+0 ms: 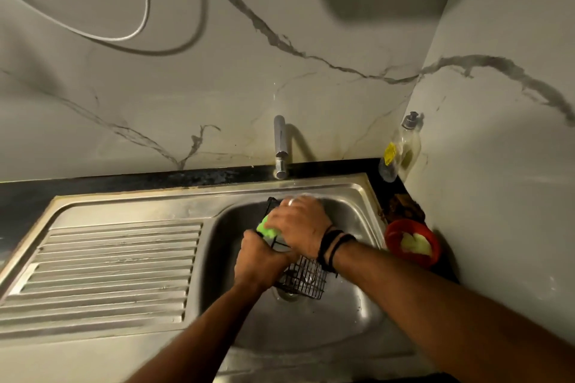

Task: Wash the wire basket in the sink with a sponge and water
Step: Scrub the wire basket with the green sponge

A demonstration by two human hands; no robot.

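Observation:
A black wire basket (pixel 306 278) lies tilted inside the steel sink basin (pixel 351 314), over the drain. My left hand (pixel 261 261) grips its near left side. My right hand (pixel 300 225) presses a bright green sponge (pixel 267 227) against the basket's upper part; only a corner of the sponge shows under the fingers. Black bands circle my right wrist. The chrome tap (pixel 280 146) stands behind the basin; I see no water stream from it.
A ribbed drainboard (pixel 109 270) fills the sink's left half. At the right rim stands a red bowl (pixel 412 241) with pale pieces in it, and a clear soap pump bottle (pixel 399 149) sits in the corner. Marble walls close in behind and to the right.

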